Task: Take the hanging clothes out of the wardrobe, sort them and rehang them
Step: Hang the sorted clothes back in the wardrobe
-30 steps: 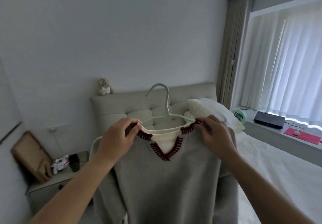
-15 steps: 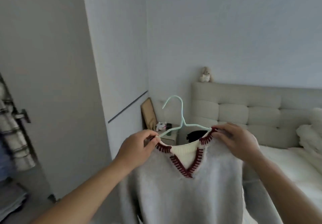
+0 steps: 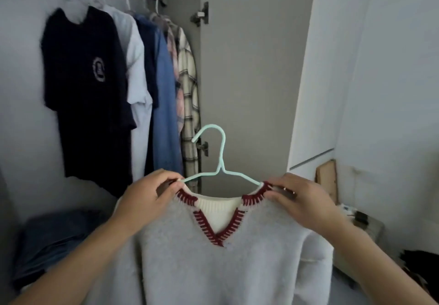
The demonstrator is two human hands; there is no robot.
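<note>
Sweater (image 3: 213, 264) hem cut off below, hanger (image 3: 219, 162) shoulders hidden inside sweater

bare forearms, no sleeves showing; a ring (image 3: 284, 188) on the right hand (image 3: 306, 206).

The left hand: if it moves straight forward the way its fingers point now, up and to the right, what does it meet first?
Probably the mint hanger that the left hand pinches with the sweater collar. Past it, the plaid shirt and the wardrobe door, though depth is unclear.
</note>
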